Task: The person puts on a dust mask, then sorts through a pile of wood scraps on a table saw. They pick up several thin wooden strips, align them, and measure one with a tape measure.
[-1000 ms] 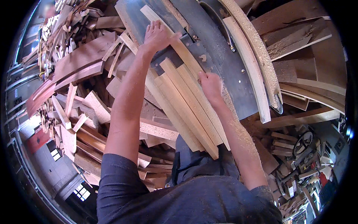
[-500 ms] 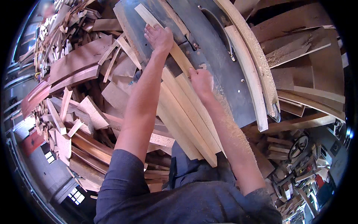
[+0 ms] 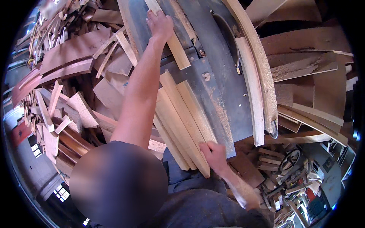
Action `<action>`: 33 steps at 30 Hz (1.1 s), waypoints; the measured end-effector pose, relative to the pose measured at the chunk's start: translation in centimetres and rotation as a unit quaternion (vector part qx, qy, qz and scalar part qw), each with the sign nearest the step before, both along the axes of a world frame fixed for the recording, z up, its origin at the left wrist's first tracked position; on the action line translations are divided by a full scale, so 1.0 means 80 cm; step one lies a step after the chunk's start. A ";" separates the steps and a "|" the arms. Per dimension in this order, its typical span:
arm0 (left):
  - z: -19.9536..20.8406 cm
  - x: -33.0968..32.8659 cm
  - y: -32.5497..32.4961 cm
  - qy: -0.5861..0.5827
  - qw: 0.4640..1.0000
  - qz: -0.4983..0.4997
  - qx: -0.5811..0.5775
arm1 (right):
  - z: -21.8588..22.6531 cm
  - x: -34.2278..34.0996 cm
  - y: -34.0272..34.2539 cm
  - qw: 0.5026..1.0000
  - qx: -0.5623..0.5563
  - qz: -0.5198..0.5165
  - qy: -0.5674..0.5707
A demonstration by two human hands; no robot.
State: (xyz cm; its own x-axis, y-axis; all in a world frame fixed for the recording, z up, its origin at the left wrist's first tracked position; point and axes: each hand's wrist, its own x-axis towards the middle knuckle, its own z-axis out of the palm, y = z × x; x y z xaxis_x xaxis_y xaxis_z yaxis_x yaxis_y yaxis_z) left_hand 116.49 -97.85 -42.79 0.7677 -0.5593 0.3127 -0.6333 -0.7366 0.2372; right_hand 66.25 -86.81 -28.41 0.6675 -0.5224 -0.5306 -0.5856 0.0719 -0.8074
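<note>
A pale wooden strip (image 3: 178, 51) lies lengthwise on the dark metal machine table (image 3: 243, 110). My left hand (image 3: 160, 26) rests flat across its far part, arm stretched out, fingers spread over the wood. Nearer to me, several more wooden strips (image 3: 182, 117) lie side by side, their near ends over my lap. At the near right end of this bundle is my right hand (image 3: 215, 156), its fingers curled against the end of one strip. The left upper arm is hidden by a blurred round patch.
A curved metal piece (image 3: 228, 32) stands on the table, right of the strip. Beyond it, long boards (image 3: 253, 95) run along the right edge. Sawdust (image 3: 224, 125) streaks the surface. Piled offcuts (image 3: 72, 68) crowd the left; a spoked handwheel (image 3: 289, 160) shows at lower right.
My left hand has slid the single strip farther away along the table. My right hand has left that strip's near end and come back to the near end of the bundle.
</note>
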 end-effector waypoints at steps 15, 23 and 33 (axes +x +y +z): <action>0.020 0.090 -0.029 -0.040 0.989 -0.038 0.139 | 0.009 -0.061 0.036 0.988 -0.071 -0.107 0.082; 0.158 -0.042 0.070 0.298 0.815 -0.056 -0.494 | 0.034 -0.050 0.019 0.991 -0.094 -0.088 0.039; 0.263 -0.378 0.224 0.576 0.564 0.016 -0.592 | 0.141 -0.032 -0.015 0.959 -0.209 0.040 -0.188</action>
State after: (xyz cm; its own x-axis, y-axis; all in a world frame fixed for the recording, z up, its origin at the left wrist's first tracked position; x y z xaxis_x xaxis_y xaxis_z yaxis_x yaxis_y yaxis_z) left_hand 86.28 -79.95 -21.77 0.8469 -0.4622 -0.2630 0.4516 0.3638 0.8147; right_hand 63.67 -88.00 -17.11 0.8179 -0.5754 -0.0011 -0.2383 -0.3371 -0.9108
